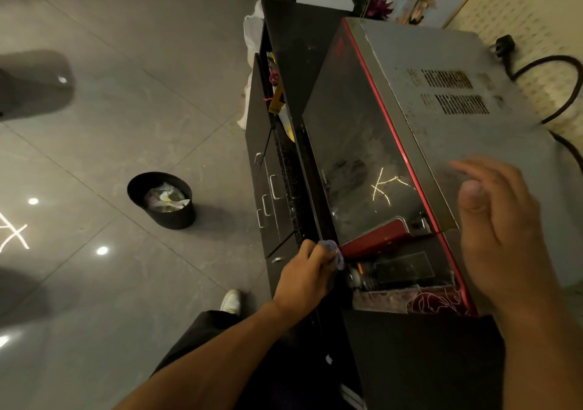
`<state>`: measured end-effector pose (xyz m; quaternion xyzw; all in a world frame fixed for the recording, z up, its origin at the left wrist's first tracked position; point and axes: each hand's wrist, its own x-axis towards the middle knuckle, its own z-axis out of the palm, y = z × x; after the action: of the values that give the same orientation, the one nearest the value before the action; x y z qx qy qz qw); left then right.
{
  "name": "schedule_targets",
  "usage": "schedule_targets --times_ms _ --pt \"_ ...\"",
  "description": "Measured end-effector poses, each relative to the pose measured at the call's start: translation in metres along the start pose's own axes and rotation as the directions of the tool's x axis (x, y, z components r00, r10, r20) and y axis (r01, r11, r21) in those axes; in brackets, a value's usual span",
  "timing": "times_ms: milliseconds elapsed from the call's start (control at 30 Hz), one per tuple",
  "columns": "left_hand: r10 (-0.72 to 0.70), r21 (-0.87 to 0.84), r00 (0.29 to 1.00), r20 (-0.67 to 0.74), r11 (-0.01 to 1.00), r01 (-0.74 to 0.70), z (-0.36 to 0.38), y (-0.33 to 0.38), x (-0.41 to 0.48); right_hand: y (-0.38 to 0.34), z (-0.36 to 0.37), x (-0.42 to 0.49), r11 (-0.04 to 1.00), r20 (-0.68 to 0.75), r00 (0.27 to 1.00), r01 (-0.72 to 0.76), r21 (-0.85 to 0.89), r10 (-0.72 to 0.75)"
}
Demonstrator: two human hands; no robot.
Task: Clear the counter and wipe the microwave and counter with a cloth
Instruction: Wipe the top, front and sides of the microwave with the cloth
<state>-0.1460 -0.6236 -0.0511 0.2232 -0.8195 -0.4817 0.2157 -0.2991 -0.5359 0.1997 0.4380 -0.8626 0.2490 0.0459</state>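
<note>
1. on the dark surface point(303, 50) stands the boxy microwave point(419, 125): dusty grey metal top, smeared glossy door, red trim.
2. left hand point(304, 278) grips a crumpled lilac cloth point(331, 250) at the door's lower corner.
3. right hand point(495, 220), fingers spread loose, is above the top.
4. round black bin point(164, 201) on the tiled floor point(94, 132); thick cable point(549, 69) curls behind.

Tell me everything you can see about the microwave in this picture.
The microwave stands on the dark counter. Its grey metal top is dusty, with two vent grilles. Red trim edges the smeared dark glass door, which has a red handle. The left hand holds a purple cloth at the front by the handle; the right hand is open above the top.
</note>
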Motion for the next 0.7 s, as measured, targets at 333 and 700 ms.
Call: schedule_targets --times_ms 333,700 --pt "0.057 -0.099 0.945 -0.323 0.991 -0.094 -0.006 0.076 0.004 0.053 -0.022 -0.031 0.998 -0.124 0.99 -0.068 0.004 0.068" --pt "0.049 -0.003 0.845 -0.533 0.998 -0.06 0.011 0.114 0.001 0.058 -0.015 -0.031 0.997 -0.155 0.986 -0.061 -0.043 0.054"
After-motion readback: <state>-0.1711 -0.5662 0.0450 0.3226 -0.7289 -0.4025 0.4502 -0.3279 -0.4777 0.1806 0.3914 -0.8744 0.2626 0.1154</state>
